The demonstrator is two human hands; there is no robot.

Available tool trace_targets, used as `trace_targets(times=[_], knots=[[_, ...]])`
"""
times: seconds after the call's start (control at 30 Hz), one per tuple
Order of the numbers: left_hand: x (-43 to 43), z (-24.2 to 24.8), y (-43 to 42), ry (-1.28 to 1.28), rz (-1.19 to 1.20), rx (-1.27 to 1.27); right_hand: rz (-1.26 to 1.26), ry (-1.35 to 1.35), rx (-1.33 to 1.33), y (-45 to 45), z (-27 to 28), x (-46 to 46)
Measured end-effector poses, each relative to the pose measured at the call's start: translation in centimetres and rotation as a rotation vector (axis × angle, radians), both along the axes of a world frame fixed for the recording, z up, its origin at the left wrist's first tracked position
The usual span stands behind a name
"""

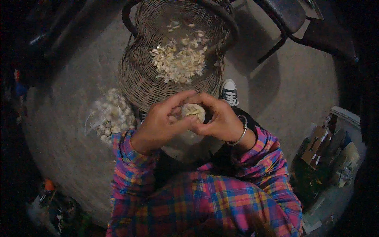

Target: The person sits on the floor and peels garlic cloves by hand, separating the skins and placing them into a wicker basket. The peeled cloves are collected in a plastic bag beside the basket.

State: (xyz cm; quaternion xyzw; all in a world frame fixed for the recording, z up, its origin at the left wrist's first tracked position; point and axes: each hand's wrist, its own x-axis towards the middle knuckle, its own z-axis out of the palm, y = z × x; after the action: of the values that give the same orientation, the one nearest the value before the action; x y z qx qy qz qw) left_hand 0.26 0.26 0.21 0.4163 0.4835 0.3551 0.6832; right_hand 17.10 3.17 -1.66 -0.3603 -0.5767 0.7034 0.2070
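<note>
Between my two hands is a pale garlic bulb point(193, 111), held above my lap. The fingers of my left hand point(160, 120) curl around its left side, and that thumb presses on its front. My right hand point(220, 117), with a metal bracelet at the wrist, grips it from the right. Beyond my hands stands a large wicker basket point(139, 86) with a dark curved handle. Loose garlic cloves and papery skins point(179, 60) are heaped in it. To the left of the basket, a clear plastic bag point(111, 115) full of whole garlic bulbs rests on the floor.
A dark chair point(284, 17) stands at the upper right. At the lower right is a pale-rimmed container point(345, 114) with a piece of cardboard point(315, 145) and other items. Dim clutter point(54, 204) lies at the lower left. My sneaker point(229, 91) is beside the basket.
</note>
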Motion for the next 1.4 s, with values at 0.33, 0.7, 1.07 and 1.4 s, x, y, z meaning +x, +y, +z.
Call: trace_targets(times=[0.33,0.7,1.07,1.4], knots=[[1.0,-0.1,-0.5,-0.026,0.123,0.128,-0.063,-0.012,0.086,-0.3,0.5,-0.3],[0.6,-0.4,-0.6,0.331,0.107,0.507,-0.182,0.049,0.185,-0.8,1.1,-0.3],[0.1,0.2,0.4,-0.098,0.201,0.026,-0.478,0.358,-0.456,1.1,0.8,0.6],[0.3,-0.5,0.6,-0.031,0.249,-0.061,-0.223,-0.024,-0.113,1.2,0.8,-0.7]])
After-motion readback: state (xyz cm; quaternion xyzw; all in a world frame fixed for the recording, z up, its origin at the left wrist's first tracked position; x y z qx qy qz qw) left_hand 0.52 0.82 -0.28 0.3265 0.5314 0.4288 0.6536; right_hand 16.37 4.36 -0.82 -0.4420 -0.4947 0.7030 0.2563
